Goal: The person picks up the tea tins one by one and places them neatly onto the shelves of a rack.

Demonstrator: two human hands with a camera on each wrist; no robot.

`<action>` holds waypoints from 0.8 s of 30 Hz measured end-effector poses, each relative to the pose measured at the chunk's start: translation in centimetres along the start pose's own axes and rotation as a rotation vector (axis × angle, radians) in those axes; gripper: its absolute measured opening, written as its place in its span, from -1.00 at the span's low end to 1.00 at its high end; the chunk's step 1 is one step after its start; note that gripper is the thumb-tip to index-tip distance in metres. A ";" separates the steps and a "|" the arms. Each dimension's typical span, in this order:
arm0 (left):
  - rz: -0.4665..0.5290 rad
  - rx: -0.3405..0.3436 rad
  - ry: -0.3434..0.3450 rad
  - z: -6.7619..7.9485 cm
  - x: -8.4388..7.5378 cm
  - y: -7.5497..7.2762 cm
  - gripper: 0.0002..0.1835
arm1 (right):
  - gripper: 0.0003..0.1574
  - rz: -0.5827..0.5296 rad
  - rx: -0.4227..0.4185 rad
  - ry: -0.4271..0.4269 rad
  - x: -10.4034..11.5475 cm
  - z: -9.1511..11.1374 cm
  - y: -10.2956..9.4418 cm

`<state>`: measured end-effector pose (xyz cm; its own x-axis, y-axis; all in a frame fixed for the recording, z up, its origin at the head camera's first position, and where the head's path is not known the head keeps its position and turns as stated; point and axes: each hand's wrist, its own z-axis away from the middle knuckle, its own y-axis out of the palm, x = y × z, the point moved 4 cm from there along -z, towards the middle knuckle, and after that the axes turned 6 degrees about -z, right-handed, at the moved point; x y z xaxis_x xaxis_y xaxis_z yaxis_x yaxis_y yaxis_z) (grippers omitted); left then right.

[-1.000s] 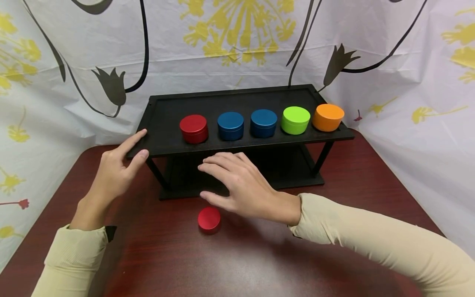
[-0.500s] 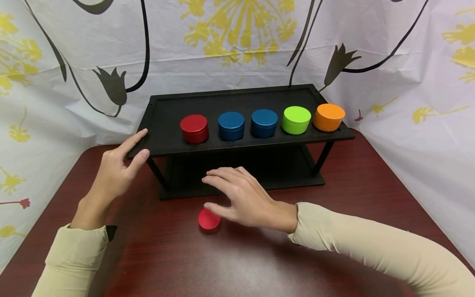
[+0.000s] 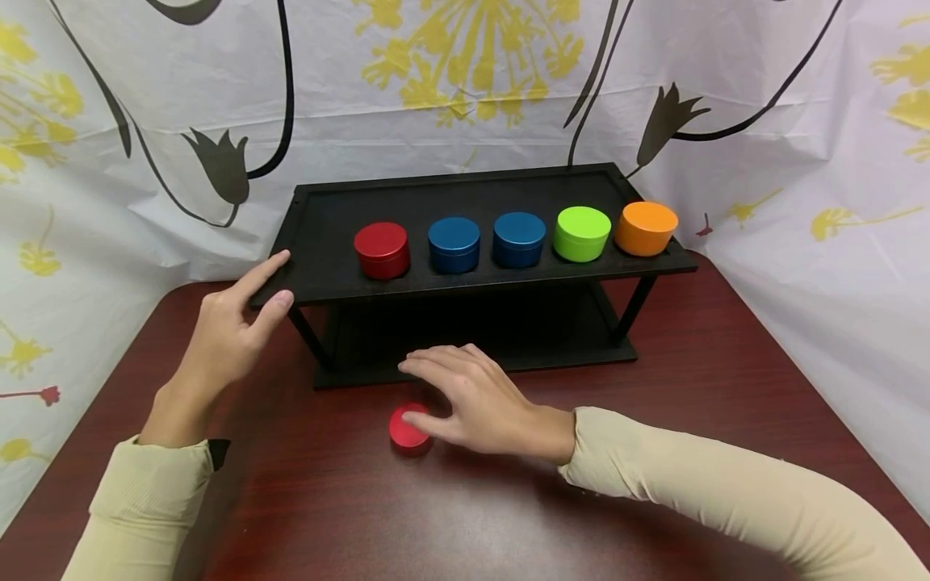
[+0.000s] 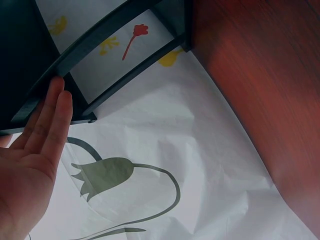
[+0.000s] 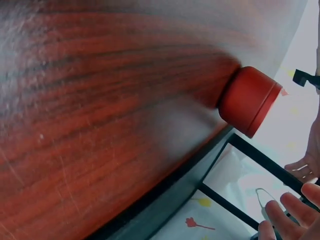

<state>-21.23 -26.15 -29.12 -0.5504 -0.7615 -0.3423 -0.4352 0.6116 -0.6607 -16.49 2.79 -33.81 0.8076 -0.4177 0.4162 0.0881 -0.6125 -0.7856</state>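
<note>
On the table, in front of the shelf, stands a small red round tin [image 3: 404,444], with its lidded side also seen in the right wrist view [image 5: 248,102]. My right hand [image 3: 479,399] hovers beside it, fingers spread and thumb over part of its top; whether the thumb touches it I cannot tell. At the left end of the black two-tier shelf [image 3: 327,242], my left hand [image 3: 225,331] rests on the edge with straight fingers. In the left wrist view several of its fingers [image 4: 50,120] lie along the shelf's edge from below.
Along the shelf's upper board stand another red tin [image 3: 382,252], two blue tins [image 3: 454,245] [image 3: 519,240], a green tin [image 3: 582,235] and an orange tin [image 3: 646,229]. A patterned white curtain [image 3: 327,105] hangs behind and beside the dark red table [image 3: 327,500].
My right hand has come down and toward me from in front of the shelf to the red tin on the table. My left hand has stayed at the shelf's left edge.
</note>
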 end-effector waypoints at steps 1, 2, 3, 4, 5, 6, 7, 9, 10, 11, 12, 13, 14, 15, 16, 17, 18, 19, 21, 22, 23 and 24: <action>0.000 -0.002 0.001 0.0 0.0 0.0 -0.49 | -0.36 0.002 0.001 0.001 0.0 0.0 0.1; 0.000 -0.004 0.002 0.0 0.0 0.0 -0.50 | -0.36 0.002 0.002 0.002 -0.1 0.1 0.2; -0.001 -0.006 0.003 0.0 0.0 0.0 -0.50 | -0.36 0.003 0.003 0.005 -0.1 0.1 0.3; -0.001 -0.009 0.005 0.0 0.0 0.0 -0.50 | -0.36 0.003 0.005 0.008 -0.1 0.2 0.4; -0.002 -0.011 0.005 0.0 0.0 0.0 -0.50 | -0.36 0.004 0.005 0.010 -0.2 0.2 0.5; -0.001 -0.013 0.004 0.0 0.0 0.0 -0.49 | -0.35 0.005 0.008 0.013 -0.2 0.3 0.6; -0.002 -0.013 0.004 -0.1 0.0 0.0 -0.49 | -0.35 0.004 0.010 0.015 -0.3 0.4 0.7; -0.003 -0.012 0.001 -0.1 0.0 0.0 -0.49 | -0.35 0.003 0.013 0.021 -0.5 0.5 0.9; -0.004 -0.011 -0.001 -0.1 0.0 0.0 -0.49 | -0.34 0.003 0.015 0.023 -0.5 0.5 1.0; -0.004 -0.009 -0.004 -0.1 0.0 0.0 -0.49 | -0.34 0.001 0.019 0.026 -0.6 0.6 1.1; -0.004 -0.007 -0.005 -0.1 0.0 0.0 -0.49 | -0.33 0.003 0.024 0.032 -0.7 0.6 1.2; -0.005 -0.007 -0.006 -0.1 0.0 0.0 -0.49 | -0.32 0.001 0.030 0.038 -0.7 0.7 1.3; -0.005 -0.007 -0.007 -0.1 0.0 0.0 -0.49 | -0.31 0.001 0.036 0.044 -0.8 0.7 1.4; -0.005 -0.007 -0.008 -0.1 0.0 0.0 -0.49 | -0.30 0.000 0.043 0.049 -0.9 0.7 1.4; -0.005 -0.007 -0.008 -0.1 0.0 0.0 -0.49 | -0.30 -0.001 0.051 0.055 -0.9 0.8 1.5; -0.003 -0.007 -0.008 -0.1 0.0 0.0 -0.49 | -0.29 -0.001 0.061 0.060 -1.0 0.8 1.6; -0.002 -0.007 -0.009 -0.1 0.0 0.0 -0.49 | -0.29 -0.002 0.070 0.062 -1.0 0.8 1.8; -0.002 -0.007 -0.009 -0.1 0.0 0.0 -0.49 | -0.28 -0.005 0.077 0.064 -1.1 0.9 1.8; -0.001 -0.006 -0.009 -0.1 0.0 0.0 -0.49 | -0.28 -0.010 0.094 0.067 -1.1 0.9 2.0; 0.000 -0.006 -0.008 -0.1 0.0 0.0 -0.49 | -0.27 -0.012 0.103 0.068 -1.2 1.0 2.1; -0.001 -0.006 -0.008 -0.1 0.0 0.0 -0.49 | -0.27 -0.015 0.111 0.069 -1.2 1.0 2.2; -0.001 -0.006 -0.008 -0.1 0.0 0.0 -0.49 | -0.26 -0.017 0.118 0.072 -1.2 1.1 2.3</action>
<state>-21.33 -26.13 -29.09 -0.5440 -0.7640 -0.3469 -0.4403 0.6119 -0.6571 -16.64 2.60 -36.58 0.7618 -0.4576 0.4586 0.1727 -0.5388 -0.8245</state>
